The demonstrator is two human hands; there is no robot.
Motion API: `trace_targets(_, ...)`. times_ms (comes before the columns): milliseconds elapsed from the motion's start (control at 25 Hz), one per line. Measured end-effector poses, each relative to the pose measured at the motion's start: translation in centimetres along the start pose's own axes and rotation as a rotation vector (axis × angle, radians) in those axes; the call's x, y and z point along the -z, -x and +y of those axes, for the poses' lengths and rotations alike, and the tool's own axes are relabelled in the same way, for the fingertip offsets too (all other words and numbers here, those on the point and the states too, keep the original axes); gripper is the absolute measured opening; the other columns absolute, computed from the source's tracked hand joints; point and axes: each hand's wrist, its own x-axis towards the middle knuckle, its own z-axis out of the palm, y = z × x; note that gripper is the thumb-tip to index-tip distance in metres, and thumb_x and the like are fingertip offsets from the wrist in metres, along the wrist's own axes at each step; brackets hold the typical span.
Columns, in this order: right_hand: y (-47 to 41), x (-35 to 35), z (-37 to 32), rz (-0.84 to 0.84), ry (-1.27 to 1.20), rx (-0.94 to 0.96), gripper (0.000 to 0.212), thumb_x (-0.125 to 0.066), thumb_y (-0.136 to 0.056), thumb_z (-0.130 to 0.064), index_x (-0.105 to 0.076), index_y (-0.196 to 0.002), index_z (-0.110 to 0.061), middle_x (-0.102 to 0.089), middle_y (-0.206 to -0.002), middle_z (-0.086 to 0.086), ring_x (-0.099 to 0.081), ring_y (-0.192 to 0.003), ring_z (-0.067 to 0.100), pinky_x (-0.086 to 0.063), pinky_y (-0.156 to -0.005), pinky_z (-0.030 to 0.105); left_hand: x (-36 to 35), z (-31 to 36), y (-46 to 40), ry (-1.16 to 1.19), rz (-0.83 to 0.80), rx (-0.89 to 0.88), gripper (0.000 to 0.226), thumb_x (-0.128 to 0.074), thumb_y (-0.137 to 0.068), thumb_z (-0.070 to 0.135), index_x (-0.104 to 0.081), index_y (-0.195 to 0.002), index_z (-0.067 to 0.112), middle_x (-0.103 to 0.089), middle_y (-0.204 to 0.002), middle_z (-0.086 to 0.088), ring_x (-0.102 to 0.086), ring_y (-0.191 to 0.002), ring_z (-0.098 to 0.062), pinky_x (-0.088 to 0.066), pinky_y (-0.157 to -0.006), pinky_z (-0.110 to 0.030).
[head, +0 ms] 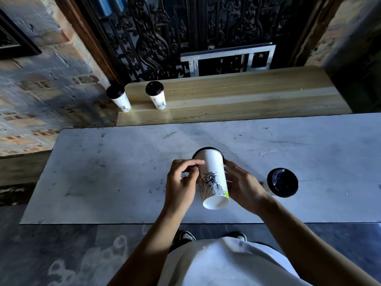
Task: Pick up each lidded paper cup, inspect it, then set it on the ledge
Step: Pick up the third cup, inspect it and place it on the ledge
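Observation:
A white paper cup (pixel 212 178) with a black lid and a statue drawing is held tilted above the grey table (pixel 103 172), its lid pointing away from me and its base toward me. My left hand (pixel 182 182) grips its left side and my right hand (pixel 243 186) its right side. Another lidded cup (pixel 282 182) stands upright on the table just right of my right hand. Two lidded cups (pixel 119 98) (pixel 156 95) stand at the left end of the wooden ledge (pixel 247 98) behind the table.
A black ornate iron grille (pixel 165 38) and a metal frame (pixel 226 58) rise behind the ledge. Brick wall (pixel 41 89) lies to the left. My shoes (pixel 186 237) show on the dark floor under the table's near edge.

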Motion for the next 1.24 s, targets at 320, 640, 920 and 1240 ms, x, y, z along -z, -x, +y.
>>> trace_targets(320, 0.10, -0.15, -0.20, -0.046, -0.006, 0.018, 0.042, -0.058, -0.091, -0.028, -0.065, -0.132, -0.024, -0.056, -0.113, 0.023, -0.052, -0.101, 0.036, -0.041, -0.086, 0.045, -0.15, 0.31, 0.48, 0.055, 0.018, 0.088, 0.009, -0.068, -0.084, 0.029, -0.071, -0.088, 0.037, -0.073, -0.102, 0.001, -0.069, -0.093, -0.010, -0.054, -0.087, -0.032)
trace_targets(640, -0.20, 0.01, -0.28, -0.042, -0.034, 0.038, 0.053, -0.039, -0.100, -0.006, -0.053, -0.145, -0.030, -0.067, -0.089, 0.017, -0.065, -0.080, 0.027, -0.056, -0.073, 0.035, 0.11, -0.28, 0.22, -0.029, 0.030, 0.063, 0.019, -0.058, -0.088, 0.024, -0.070, -0.095, 0.037, -0.070, -0.111, 0.001, -0.066, -0.101, -0.008, -0.059, -0.090, -0.045)
trace_targets(920, -0.19, -0.20, -0.26, -0.057, -0.053, 0.017, 0.053, -0.041, -0.098, 0.001, -0.052, -0.142, -0.026, -0.065, -0.110, 0.026, -0.065, -0.091, 0.033, -0.058, -0.079, 0.037, 0.15, 0.05, -0.05, -0.005, 0.042, 0.060, 0.035, -0.060, -0.095, 0.005, -0.073, -0.093, 0.037, -0.071, -0.111, -0.002, -0.067, -0.099, -0.007, -0.055, -0.081, -0.028)
trace_targets(1240, -0.44, -0.14, -0.71, -0.094, -0.032, -0.018, 0.047, -0.054, -0.095, -0.026, -0.054, -0.141, -0.032, -0.057, -0.130, 0.032, -0.058, -0.107, 0.040, -0.052, -0.089, 0.049, -0.45, -0.04, -0.30, 0.090, 0.046, 0.142, 0.013, -0.068, -0.083, 0.040, -0.071, -0.095, 0.036, -0.076, -0.102, 0.006, -0.070, -0.095, -0.014, -0.055, -0.084, -0.037)
